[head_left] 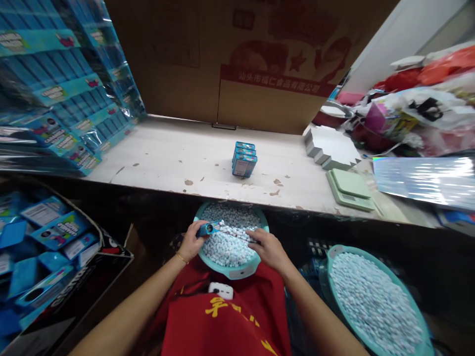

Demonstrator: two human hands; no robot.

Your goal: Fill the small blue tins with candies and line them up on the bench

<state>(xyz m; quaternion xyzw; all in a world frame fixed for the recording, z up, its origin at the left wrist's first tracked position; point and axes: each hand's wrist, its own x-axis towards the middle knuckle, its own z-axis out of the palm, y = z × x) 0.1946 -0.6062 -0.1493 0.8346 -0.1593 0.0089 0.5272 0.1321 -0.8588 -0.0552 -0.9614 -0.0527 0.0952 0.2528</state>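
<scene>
My left hand [190, 243] grips a small blue candy box [210, 228], tilted on its side over the left part of a turquoise basin [239, 273]. Small pale blue and white candies [228, 251] fill the basin, which sits at my lap under the table edge. Some white candies show at the box's right end. Over the basin's right side is my right hand [270, 249], its fingers curled down at the candies. A band of paler candies runs between the hand and the box; whatever the fingers hold is hidden.
Three upright blue boxes [245, 160] stand on the white table [166, 158]. Behind are a large carton [274, 104] and, left, wrapped stacks [55, 64]. A carton of blue boxes [55, 227] is left; a green scale [351, 188], card stack [332, 146] and second candy basin [332, 277] are right.
</scene>
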